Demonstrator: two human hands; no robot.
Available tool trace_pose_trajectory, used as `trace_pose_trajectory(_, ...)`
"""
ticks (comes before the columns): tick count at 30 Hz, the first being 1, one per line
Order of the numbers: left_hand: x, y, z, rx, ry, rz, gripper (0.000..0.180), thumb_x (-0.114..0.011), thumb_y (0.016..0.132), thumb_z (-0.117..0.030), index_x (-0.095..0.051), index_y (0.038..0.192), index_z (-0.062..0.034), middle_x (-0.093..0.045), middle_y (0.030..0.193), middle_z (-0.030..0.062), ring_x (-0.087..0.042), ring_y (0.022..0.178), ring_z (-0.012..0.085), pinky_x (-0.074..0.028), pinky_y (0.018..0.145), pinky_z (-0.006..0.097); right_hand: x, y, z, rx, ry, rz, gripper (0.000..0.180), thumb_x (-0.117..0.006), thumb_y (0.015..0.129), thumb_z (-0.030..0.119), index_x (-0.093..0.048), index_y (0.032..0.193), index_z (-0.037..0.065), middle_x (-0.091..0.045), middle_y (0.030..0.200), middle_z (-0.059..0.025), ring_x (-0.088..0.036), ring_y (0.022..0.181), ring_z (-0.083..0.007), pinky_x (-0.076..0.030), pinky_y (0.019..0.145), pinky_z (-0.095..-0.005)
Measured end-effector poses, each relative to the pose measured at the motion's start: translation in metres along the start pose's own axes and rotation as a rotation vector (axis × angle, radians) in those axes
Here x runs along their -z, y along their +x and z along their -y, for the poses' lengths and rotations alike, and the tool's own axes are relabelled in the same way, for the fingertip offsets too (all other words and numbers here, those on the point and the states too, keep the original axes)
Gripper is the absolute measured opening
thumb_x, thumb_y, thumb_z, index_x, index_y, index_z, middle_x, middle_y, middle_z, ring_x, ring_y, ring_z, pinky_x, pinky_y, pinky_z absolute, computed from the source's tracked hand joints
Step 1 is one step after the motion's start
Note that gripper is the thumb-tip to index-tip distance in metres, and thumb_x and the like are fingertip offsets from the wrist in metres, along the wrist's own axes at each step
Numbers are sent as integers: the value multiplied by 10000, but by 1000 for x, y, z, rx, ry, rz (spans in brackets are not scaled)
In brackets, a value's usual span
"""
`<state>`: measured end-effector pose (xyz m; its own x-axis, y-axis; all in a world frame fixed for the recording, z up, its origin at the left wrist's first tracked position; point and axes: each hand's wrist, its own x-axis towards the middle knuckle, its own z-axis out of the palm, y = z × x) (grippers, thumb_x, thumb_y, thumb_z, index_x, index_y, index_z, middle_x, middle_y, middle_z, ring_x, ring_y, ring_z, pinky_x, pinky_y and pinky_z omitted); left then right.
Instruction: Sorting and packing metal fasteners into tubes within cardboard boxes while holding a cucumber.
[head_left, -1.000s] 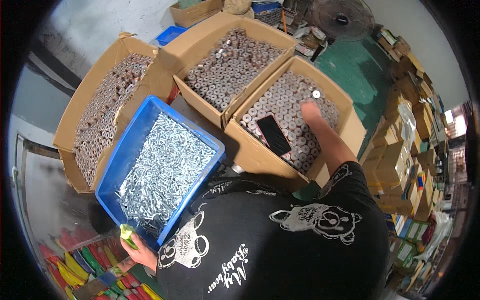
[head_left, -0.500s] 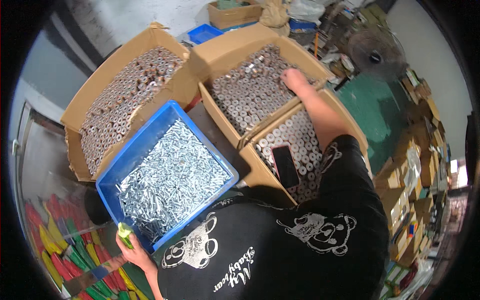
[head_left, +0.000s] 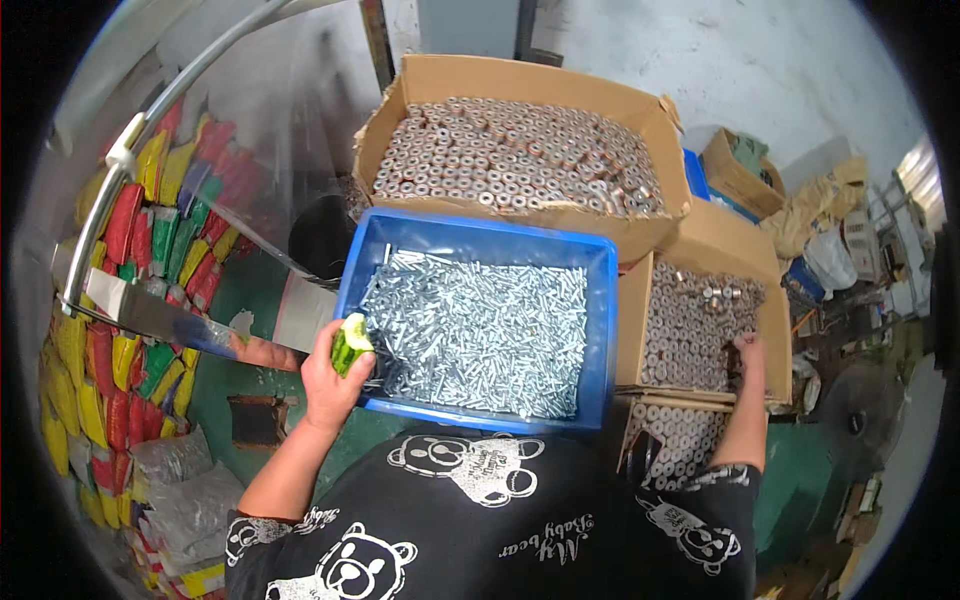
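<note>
A: Step? Hand state?
B: Looks like parts pickup. Left hand (head_left: pixel 330 375) grips the blue bin's (head_left: pixel 600 330) near-left corner, fingers curled around a small green object (head_left: pixel 351 343); bin holds zinc screws (head_left: pixel 480 330).
A: Right?
B: Right hand (head_left: pixel 748 352) reaches, arm extended, into the carton of metal sleeves (head_left: pixel 700 330). Fingers hidden, can't tell its closure.

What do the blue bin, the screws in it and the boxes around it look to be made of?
Blue bin: likely moulded plastic, with a smooth, even colour and a thick rim.
Screws: metal, probably zinc-plated steel, going by the bright silvery glint.
Boxes: brown corrugated cardboard, matte, with bent flaps. The ring-shaped parts inside look like dull metal, some coppery.
</note>
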<state>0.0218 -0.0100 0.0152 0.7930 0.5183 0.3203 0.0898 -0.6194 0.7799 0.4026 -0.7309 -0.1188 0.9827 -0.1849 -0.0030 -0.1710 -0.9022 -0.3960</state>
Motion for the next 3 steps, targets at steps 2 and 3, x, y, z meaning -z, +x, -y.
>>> trace_pose_trajectory(2,7,-18,-2,59,51,-64,505,-732,769,-254,-519,1162,-18,-642,906,146,-644,817,235,-496,756,323,-8,-17,111,14,636,142,240,-629,880,199,-599,1074,60,-629,905,-58,-591,751,-155,-489,602,-291)
trace_pose_trajectory(3,17,-26,5,82,65,-98,505,-732,769,-254,-519,1162,-18,-642,906,146,-644,817,235,-496,756,323,4,-35,206,-63,1241,257,276,-634,887,230,-574,1105,72,-608,872,-29,-557,691,-114,-458,541,-247)
